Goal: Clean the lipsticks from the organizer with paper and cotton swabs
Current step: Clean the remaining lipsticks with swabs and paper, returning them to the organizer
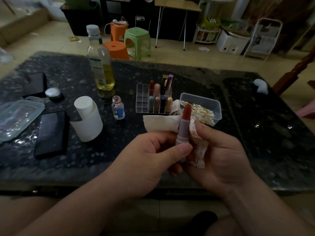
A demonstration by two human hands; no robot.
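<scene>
Head cam, closest stuff first: both forearms show at the bottom of the shot, and the hands meet over the near edge of the worktop (pixel 272 133), which is dark speckled stone. The left hand (pixel 150 155) has its fingers (pixel 163 137) and thumb curled round the base of an uncapped lipstick (pixel 185 128). It's a pinkish tube with a dark red bullet pointing up and tilted a touch to the right. The right hand (pixel 221 155) grips a crumpled bit of paper (pixel 198 149), with the thumb pressing it against the right side of the tube. A flat white sheet (pixel 162 122) pokes out just behind the left hand. I honestly can't tell if it's being held or just lying there.

Right behind that is the clear organizer (pixel 142 99), with more lipsticks (pixel 156 92) standing in its right-hand slots. Just beside it on the right is a clear tub of cotton swabs (pixel 204 108).

Left of the organizer there's an open-topped little bottle (pixel 118 108) with a blue label. Then comes a standing roll of paper (pixel 87 116), a black phone (pixel 51 133) lying flat and a clear pouch (pixel 17 116) at the far left edge.

Further back stands a tall bottle (pixel 100 62) partly filled with yellow liquid. Past the worktop, out on the floor, are orange and green plastic stools (pixel 138 41).
</scene>
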